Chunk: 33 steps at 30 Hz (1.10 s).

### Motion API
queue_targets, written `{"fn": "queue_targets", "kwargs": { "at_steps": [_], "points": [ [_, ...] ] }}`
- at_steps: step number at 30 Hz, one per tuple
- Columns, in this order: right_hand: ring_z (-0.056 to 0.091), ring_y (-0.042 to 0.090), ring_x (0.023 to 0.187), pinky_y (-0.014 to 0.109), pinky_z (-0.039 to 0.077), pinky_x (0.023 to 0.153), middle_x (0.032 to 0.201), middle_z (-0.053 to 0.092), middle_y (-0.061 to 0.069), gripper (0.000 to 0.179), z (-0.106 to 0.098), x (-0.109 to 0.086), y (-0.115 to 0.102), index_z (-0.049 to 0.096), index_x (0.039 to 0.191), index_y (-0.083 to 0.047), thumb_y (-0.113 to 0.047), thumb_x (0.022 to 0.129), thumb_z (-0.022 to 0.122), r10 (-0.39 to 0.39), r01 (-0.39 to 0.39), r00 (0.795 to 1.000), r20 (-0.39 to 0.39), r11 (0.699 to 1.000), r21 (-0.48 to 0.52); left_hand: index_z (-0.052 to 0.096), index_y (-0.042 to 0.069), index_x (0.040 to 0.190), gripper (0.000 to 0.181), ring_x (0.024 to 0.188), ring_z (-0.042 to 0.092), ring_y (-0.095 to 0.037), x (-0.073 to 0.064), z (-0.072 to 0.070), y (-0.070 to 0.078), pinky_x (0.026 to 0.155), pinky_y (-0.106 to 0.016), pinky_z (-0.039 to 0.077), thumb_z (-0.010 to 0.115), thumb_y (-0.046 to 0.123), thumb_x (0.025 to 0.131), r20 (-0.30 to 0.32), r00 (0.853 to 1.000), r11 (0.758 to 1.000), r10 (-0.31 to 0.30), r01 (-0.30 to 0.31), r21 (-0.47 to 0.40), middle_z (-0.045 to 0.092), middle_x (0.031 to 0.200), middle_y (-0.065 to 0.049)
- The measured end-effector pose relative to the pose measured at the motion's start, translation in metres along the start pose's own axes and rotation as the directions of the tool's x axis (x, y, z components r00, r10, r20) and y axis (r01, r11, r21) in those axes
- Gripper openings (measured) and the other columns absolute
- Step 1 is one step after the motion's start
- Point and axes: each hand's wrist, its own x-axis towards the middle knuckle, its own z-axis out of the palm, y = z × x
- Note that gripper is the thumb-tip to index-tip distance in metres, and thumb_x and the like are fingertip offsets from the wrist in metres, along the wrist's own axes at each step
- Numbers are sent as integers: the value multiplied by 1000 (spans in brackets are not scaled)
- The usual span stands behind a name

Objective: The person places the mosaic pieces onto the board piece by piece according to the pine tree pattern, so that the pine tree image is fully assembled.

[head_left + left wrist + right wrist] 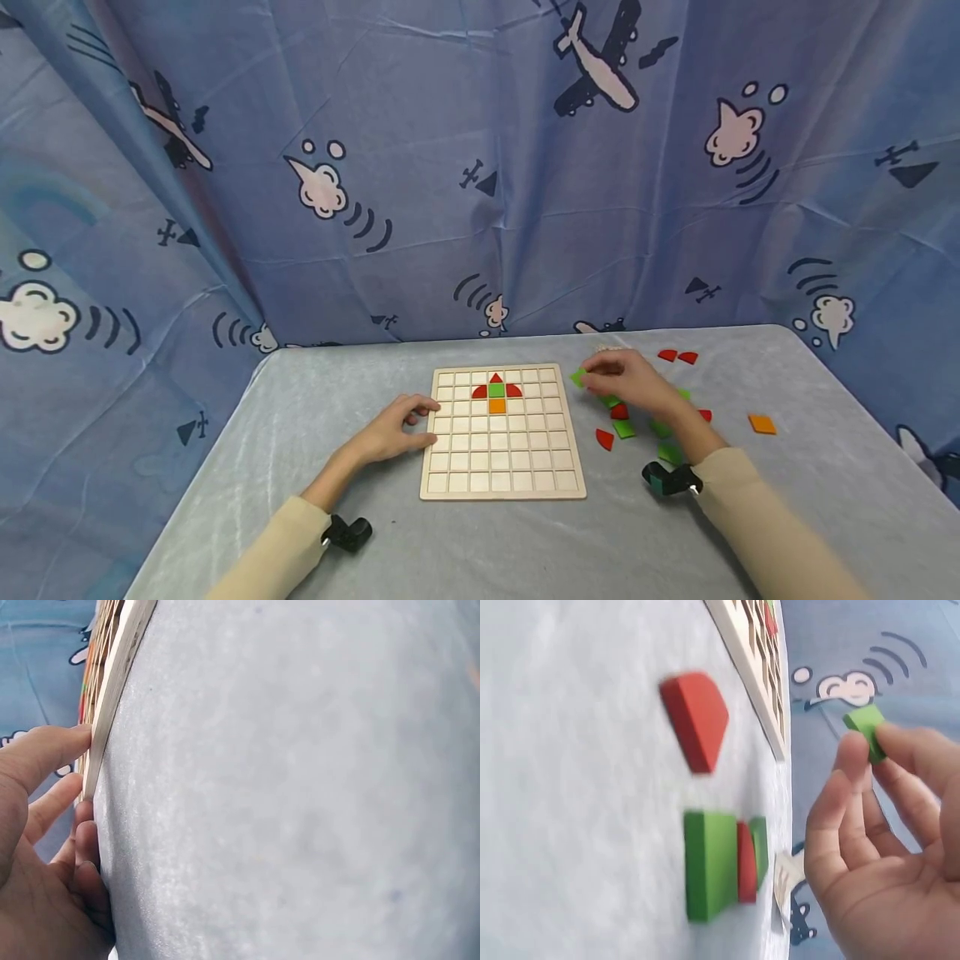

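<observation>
A square wooden grid board lies on the table. Near its top are a red triangle, a green square, two red quarter-circles and an orange square, together like a small rocket. My left hand rests at the board's left edge, thumb and fingertips touching the rim, as the left wrist view also shows. Just beyond the right edge, my right hand pinches a green block between thumb and fingertips, raised above the table in the right wrist view.
Loose pieces lie right of the board: several green blocks, red quarter-circles and an orange square farther right. Two more red pieces sit toward the back. A blue patterned curtain hangs behind the grey-covered table.
</observation>
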Motion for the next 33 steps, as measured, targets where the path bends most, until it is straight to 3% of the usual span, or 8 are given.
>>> {"fn": "queue_targets", "kwargs": {
  "at_steps": [7, 13, 21, 26, 29, 33],
  "points": [
    [69, 36, 94, 44, 56, 82, 107, 68, 18, 34, 16, 2, -5, 64, 125, 8, -14, 100, 69, 61, -60, 998, -18, 996, 69, 60, 7, 134, 45, 104, 52, -27, 0, 1, 0, 92, -48, 43, 77, 13, 92, -2, 1000, 1000, -13, 13, 2, 53, 122, -11],
    [69, 42, 90, 45, 57, 80, 99, 66, 21, 24, 30, 8, -8, 66, 113, 11, -5, 96, 71, 30, -33, 999, 23, 987, 156, 60, 7, 134, 46, 104, 52, -27, 1, 2, 0, 92, -48, 44, 78, 13, 92, -1, 1000, 1000, -9, 9, 0, 53, 122, -11],
    [64, 43, 82, 45, 53, 70, 89, 70, 14, 18, 51, 20, -20, 71, 104, 3, -12, 94, 75, 12, -14, 1000, 26, 998, 54, 60, 4, 133, 46, 103, 52, -30, 0, 2, 0, 91, -50, 44, 78, 12, 91, -8, 1000, 1000, 12, -12, -1, 54, 121, -13],
    [65, 42, 77, 42, 50, 64, 89, 72, 20, 17, 59, 26, -25, 71, 102, 2, -11, 93, 76, 29, -31, 999, 35, 998, 56, 60, 5, 133, 46, 103, 52, -29, 1, 2, 0, 90, -49, 44, 78, 12, 91, -8, 1000, 1000, 4, -4, -4, 54, 121, -13],
    [63, 38, 72, 39, 49, 61, 86, 71, 20, 15, 63, 29, -27, 72, 99, 2, -10, 92, 77, 18, -21, 999, 40, 998, 58, 61, 6, 133, 46, 103, 52, -27, 1, 2, -1, 91, -48, 43, 78, 12, 91, -8, 1000, 1000, -9, 9, -8, 54, 121, -12],
    [66, 27, 77, 36, 53, 66, 88, 71, 16, 14, 69, 33, -29, 73, 99, 4, -6, 91, 77, -7, 4, 999, 43, 997, 74, 61, 6, 133, 46, 103, 52, -27, 1, 1, 0, 91, -48, 43, 78, 12, 91, -5, 1000, 1000, -11, 11, -13, 54, 122, -12]
  ]
}}
